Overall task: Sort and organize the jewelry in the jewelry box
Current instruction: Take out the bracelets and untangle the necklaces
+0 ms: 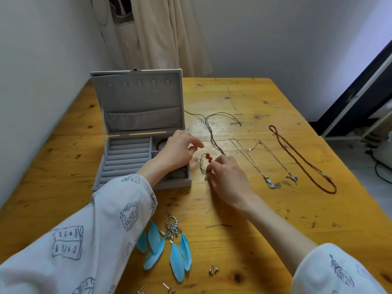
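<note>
A cord necklace [209, 158] with red beads is being pinched by the right hand [228, 177] mid-table, beside the open jewelry box [135, 132]; the left hand [177, 151] is being held over the box, fingers loosely curled, empty.

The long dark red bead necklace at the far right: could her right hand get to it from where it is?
Probably yes. The right hand is pinching the red-beaded cord, so it must let go first. Only two silver necklaces lie flat between it and the bead necklace.
</note>
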